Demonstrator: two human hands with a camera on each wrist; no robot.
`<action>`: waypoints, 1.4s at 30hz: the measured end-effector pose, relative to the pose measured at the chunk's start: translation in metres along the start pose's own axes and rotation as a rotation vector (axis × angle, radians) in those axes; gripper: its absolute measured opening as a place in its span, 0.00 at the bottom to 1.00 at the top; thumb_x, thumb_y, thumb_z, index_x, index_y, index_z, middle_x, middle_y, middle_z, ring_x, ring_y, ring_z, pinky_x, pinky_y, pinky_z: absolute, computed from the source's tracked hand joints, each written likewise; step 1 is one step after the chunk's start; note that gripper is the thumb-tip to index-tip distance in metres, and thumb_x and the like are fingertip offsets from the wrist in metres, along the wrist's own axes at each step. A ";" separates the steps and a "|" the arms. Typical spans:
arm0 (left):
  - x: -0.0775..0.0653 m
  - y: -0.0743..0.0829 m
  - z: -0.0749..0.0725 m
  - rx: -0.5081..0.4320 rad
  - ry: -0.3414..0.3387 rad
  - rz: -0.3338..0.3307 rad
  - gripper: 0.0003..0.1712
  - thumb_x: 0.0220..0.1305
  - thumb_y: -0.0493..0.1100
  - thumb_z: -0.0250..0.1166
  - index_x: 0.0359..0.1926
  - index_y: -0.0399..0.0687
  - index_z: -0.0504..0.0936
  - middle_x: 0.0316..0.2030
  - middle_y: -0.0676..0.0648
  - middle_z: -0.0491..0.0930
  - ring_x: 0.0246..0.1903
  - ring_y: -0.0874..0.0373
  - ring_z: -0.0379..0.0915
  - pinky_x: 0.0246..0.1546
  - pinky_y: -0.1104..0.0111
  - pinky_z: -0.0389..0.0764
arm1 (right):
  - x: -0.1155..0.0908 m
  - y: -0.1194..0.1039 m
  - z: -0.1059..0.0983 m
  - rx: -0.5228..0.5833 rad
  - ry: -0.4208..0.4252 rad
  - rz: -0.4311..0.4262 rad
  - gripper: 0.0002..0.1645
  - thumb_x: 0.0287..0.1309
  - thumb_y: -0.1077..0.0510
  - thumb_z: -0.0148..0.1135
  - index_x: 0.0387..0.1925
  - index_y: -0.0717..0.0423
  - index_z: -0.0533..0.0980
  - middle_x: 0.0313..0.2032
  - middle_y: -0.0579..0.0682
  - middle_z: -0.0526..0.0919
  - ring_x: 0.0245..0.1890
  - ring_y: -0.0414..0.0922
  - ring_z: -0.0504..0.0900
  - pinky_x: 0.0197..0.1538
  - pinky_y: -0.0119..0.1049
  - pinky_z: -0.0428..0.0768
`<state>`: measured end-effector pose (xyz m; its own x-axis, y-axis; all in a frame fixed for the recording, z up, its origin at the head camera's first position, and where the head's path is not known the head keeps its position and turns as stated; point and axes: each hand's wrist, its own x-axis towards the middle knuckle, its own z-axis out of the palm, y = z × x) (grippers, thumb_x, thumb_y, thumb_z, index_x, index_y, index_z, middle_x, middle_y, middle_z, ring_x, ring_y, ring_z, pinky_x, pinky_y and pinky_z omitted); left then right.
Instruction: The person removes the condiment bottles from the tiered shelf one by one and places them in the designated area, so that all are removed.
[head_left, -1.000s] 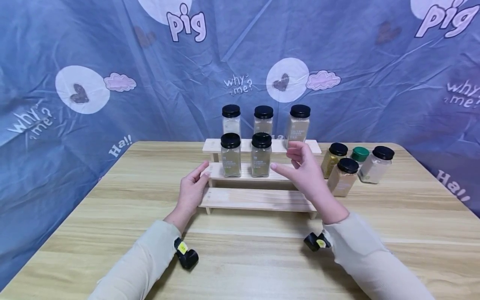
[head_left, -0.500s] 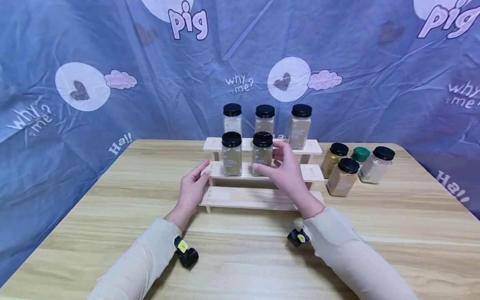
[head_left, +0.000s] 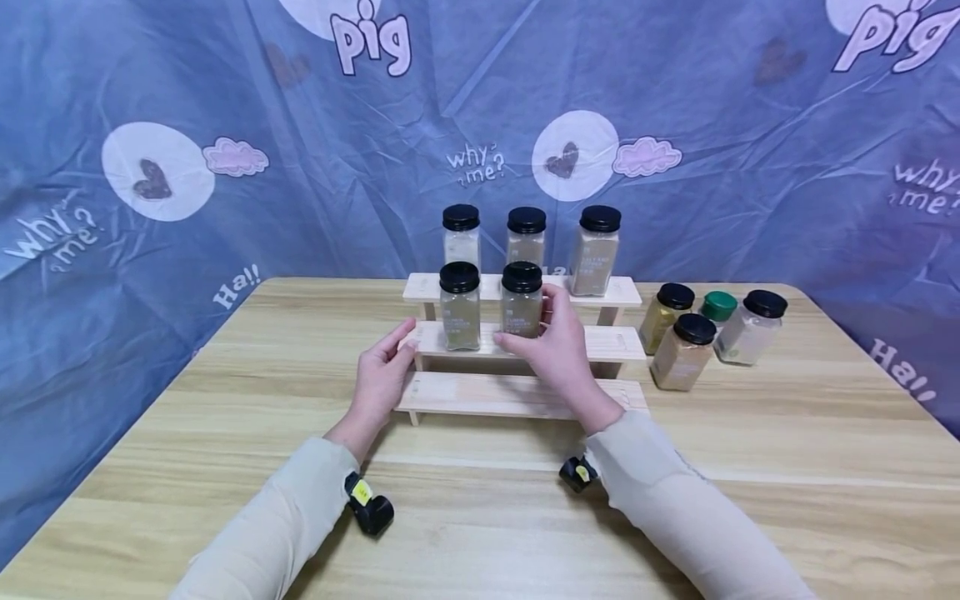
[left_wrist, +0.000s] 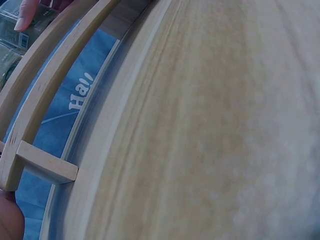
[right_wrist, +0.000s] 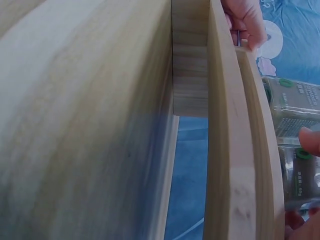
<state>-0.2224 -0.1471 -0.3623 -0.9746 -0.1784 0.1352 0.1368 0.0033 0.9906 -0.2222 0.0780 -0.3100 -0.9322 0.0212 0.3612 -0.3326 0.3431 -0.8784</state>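
**Blue cloth (head_left: 300, 200) hangs behind two hands at work on wooden rack (head_left: 510, 395)**

Steadying the scene from the left, a person's left hand (head_left: 377, 377) holds the left end of the three-tier rack between fingers and thumb. The right hand (head_left: 553, 340) grips a black-lidded jar (head_left: 521, 307) at the right of a pair on the middle tier, thumb across its front and fingers behind its right side. That jar is upright; whether its base touches the tier is hidden by the hand. Just to its left stands a matching jar (head_left: 461, 321).

On the far tier, three more black-lidded jars line up: white-filled (head_left: 461, 247) at left, brownish (head_left: 526, 247) in the middle and tan (head_left: 596, 262) at right. To the right of the rack, on the wood-grain surface (head_left: 480, 525), four others cluster: yellowish (head_left: 660, 332), green-lidded (head_left: 718, 307), pale (head_left: 744, 340) and, nearest, orange-tan (head_left: 680, 367).
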 end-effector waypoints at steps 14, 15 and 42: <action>0.000 0.001 0.000 0.032 0.000 0.017 0.22 0.64 0.37 0.57 0.60 0.42 0.72 0.61 0.49 0.70 0.44 0.74 0.72 0.45 0.83 0.74 | 0.000 0.003 0.003 0.010 0.075 -0.030 0.42 0.34 0.62 0.76 0.54 0.57 0.65 0.41 0.55 0.76 0.42 0.47 0.74 0.50 0.40 0.77; 0.000 0.001 0.001 0.031 0.001 0.014 0.22 0.64 0.37 0.57 0.60 0.43 0.72 0.61 0.50 0.70 0.44 0.75 0.72 0.45 0.82 0.74 | 0.000 0.003 0.003 0.014 0.077 -0.032 0.42 0.34 0.63 0.76 0.54 0.57 0.65 0.41 0.55 0.76 0.42 0.47 0.74 0.50 0.40 0.78; 0.001 -0.001 0.001 0.031 0.018 0.027 0.22 0.62 0.35 0.57 0.59 0.42 0.73 0.58 0.43 0.73 0.42 0.72 0.73 0.43 0.82 0.76 | -0.009 -0.019 -0.030 0.049 0.229 -0.142 0.43 0.34 0.63 0.76 0.56 0.57 0.67 0.40 0.52 0.76 0.38 0.40 0.72 0.41 0.39 0.78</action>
<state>-0.2237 -0.1464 -0.3627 -0.9673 -0.1952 0.1621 0.1575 0.0391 0.9867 -0.2031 0.0992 -0.2873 -0.8214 0.1895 0.5380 -0.4692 0.3119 -0.8262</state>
